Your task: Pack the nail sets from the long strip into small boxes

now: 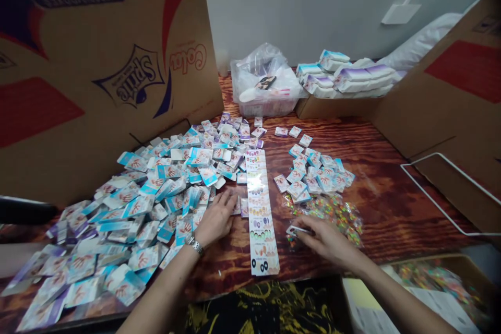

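Note:
My left hand (216,219), a metal watch on its wrist, lies on the table with fingers stretched forward. Its fingertips touch or nearly touch a small printed box (237,205) beside the heap of boxes (156,188). Between my hands lies a long strip of printed cards (261,219) with coloured nail pictures. My right hand (319,237) pinches a small white flat piece (296,230); what is printed on it is too small to read. Just beyond that hand are clear bags of small colourful pieces (332,211), and behind them a smaller pile of boxes (313,175).
Large cartons stand at left (117,62) and right (446,78). A clear plastic tub (266,107) and a tray of packets (344,107) sit at the back. Below the table edge, right, is an open box of colourful bags (442,284). Another person's arm (19,260) shows at far left.

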### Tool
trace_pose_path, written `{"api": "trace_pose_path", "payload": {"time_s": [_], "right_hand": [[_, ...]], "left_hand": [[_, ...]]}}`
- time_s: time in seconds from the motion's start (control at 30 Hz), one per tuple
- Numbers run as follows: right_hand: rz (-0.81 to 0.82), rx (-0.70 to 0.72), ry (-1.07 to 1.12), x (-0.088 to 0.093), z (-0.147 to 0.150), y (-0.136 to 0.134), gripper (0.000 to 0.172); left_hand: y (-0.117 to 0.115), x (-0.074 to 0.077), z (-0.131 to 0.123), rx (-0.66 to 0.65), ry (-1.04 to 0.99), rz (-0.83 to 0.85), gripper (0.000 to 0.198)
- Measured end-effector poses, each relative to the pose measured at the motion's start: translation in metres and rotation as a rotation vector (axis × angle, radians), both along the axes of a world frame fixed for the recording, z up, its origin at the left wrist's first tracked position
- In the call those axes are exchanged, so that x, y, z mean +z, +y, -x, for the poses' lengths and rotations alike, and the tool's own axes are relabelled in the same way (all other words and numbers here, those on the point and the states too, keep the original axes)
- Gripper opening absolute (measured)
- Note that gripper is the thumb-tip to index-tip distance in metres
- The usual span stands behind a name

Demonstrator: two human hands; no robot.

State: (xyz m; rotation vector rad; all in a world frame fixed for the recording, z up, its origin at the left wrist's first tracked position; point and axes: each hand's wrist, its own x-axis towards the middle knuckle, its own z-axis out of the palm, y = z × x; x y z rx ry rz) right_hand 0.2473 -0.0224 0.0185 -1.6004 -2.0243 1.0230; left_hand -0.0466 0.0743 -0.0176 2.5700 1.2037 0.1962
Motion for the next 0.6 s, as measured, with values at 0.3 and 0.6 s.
{"api": "trace_pose_path", "payload": {"time_s": [0.3,0.6], "right_hand": [[-0.12,0.046,0.134,0.011,0.025,0.02,0.013],[0.04,-0.045,0.383,0.023,0.041,0.037,0.012]], "left_hand": [[0.06,0.031,0.021,0.189,0.167,-0.399,0.055],[0.078,0.046,0.041,0.127,0.166,-0.457,0.035]]}}
